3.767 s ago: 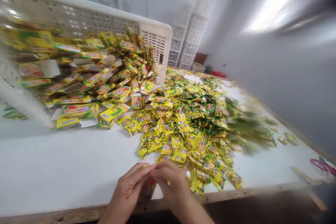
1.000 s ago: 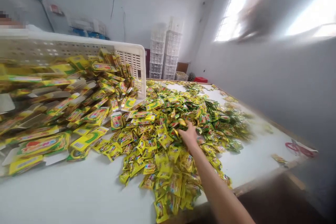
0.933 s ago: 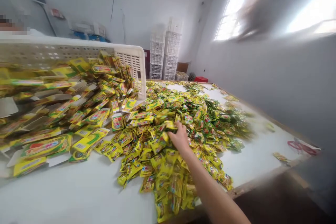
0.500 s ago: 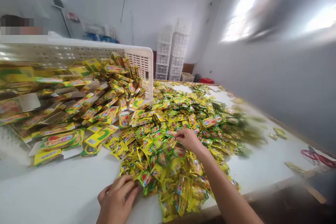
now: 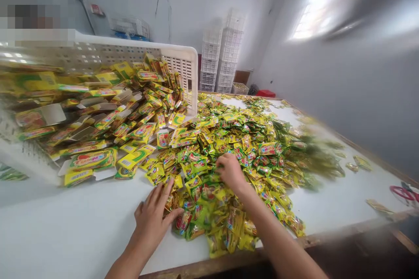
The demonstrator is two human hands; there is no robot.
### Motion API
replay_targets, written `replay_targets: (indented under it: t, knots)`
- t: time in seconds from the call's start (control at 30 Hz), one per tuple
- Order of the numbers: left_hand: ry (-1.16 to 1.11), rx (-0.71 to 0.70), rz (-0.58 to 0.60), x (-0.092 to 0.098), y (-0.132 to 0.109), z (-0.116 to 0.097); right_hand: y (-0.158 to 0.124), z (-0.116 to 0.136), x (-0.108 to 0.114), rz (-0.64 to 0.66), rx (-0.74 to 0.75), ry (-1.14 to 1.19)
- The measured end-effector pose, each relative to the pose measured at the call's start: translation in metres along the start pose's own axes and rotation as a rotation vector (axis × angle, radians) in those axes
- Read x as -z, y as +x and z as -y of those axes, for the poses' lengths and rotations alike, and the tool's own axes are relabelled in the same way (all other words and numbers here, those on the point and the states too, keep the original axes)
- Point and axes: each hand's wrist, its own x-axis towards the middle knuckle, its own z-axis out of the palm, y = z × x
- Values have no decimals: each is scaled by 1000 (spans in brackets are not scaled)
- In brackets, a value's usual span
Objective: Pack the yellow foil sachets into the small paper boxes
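Observation:
A large heap of small yellow-and-green wrapped packets covers the middle of the white table. At the heap's near left edge, my left hand lies with thumb and fingers apart, its fingertips against the packets and nothing held. My right hand reaches into the middle of the heap, fingers curled down and closed; whatever they hold is hidden. To the left, a tipped white plastic crate opens toward me, full of printed yellow-and-green small boxes, several with open flaps. Some boxes spill from it against the packets.
Red-handled scissors and a few stray packets lie on the right side of the table. The table's wooden edge runs close in front of me. Stacked white crates stand at the back; a person is behind the tipped crate.
My left hand has moved up along the heap's edge and spread its fingers. My right hand has drawn slightly nearer, fingers lower among the packets. The view has shifted a little.

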Motion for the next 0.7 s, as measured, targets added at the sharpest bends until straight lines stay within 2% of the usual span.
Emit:
replay_targets:
  t: [0.07, 0.13, 0.17, 0.27, 0.33, 0.4, 0.5, 0.57, 0.6, 0.63, 0.7]
  knots:
    - [-119, 69, -155, 10, -14, 5, -4, -3, 16, -46, -46, 58]
    - [-333, 152, -253, 21, -25, -6, -18, 8, 16, -50, -80, 136]
    - [-491, 216, -228, 25, -28, -18, -27, 19, 10, -37, -87, 169]
    - [-1019, 445, 8, 35, -34, -62, -59, 56, -21, 5, -103, 352]
    - [-1245, 519, 69, 38, -36, -84, -76, 72, -40, -4, -177, 589]
    - [-1365, 547, 68, 39, -38, -92, -87, 78, -50, 29, -329, 899]
    - [-1540, 552, 178, 38, -42, -86, -95, 78, -50, 252, -510, 1185]
    - [-1532, 533, 222, 37, -44, -79, -97, 77, -46, 392, -447, 1088]
    - [-1480, 515, 221, 37, -45, -75, -98, 76, -45, 410, -366, 961]
    - [-1410, 492, 219, 37, -45, -71, -97, 76, -43, 388, -280, 813]
    - [-1287, 444, 233, 36, -42, -61, -94, 72, -40, 262, -167, 568]
